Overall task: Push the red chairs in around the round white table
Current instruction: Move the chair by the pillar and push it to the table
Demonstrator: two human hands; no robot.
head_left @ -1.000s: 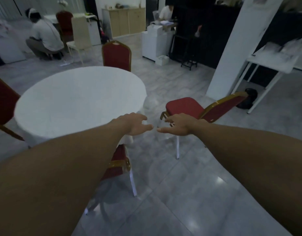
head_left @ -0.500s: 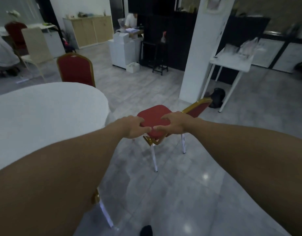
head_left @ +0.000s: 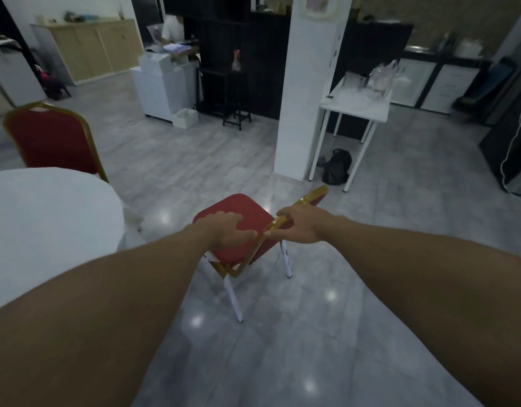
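A red chair with a gold frame and white legs stands on the grey floor, to the right of the round white table and apart from it. Its backrest is seen edge-on from above. My right hand grips the gold top rail of the backrest. My left hand is over the seat beside the backrest's near end, fingers curled against the rail. A second red chair stands upright at the table's far side, close to its edge.
A white pillar rises behind the chair, with a white side table and a black bag on the floor to its right. A black stool and white cabinets stand farther back.
The view swung right, away from the table. Both hands went from hanging open in the air to the chair's backrest, and the right hand closed on the gold rail.
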